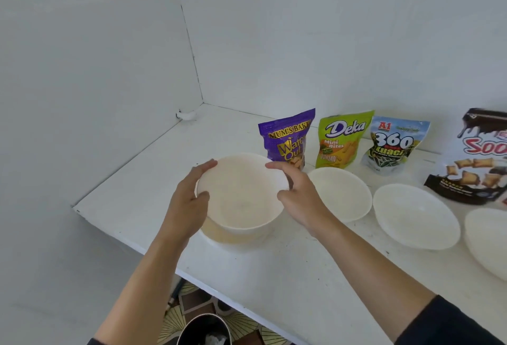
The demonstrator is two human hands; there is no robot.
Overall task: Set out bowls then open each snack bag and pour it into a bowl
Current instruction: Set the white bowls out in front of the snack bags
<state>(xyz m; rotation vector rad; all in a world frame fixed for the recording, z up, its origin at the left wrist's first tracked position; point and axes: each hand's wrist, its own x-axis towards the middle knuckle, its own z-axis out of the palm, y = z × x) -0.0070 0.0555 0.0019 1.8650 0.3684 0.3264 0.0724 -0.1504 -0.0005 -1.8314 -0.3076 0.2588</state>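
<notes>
Both my hands hold a white bowl (241, 193) by its rim, low over the white table (288, 276). My left hand (189, 202) grips the left rim and my right hand (296, 196) grips the right rim. Three more white bowls (340, 193) (414, 218) (488, 240) stand in a row to the right. Behind them stand a purple wafer bag (285, 136), a green Deka bag (340, 139), a 360 Kuaci bag (392, 144) and a dark-and-white snack bag (477, 158). All the bags look sealed.
White walls meet in a corner at the back left. The table's near edge runs diagonally below my arms. Under that edge a dark round bin (203, 331) stands on a patterned floor.
</notes>
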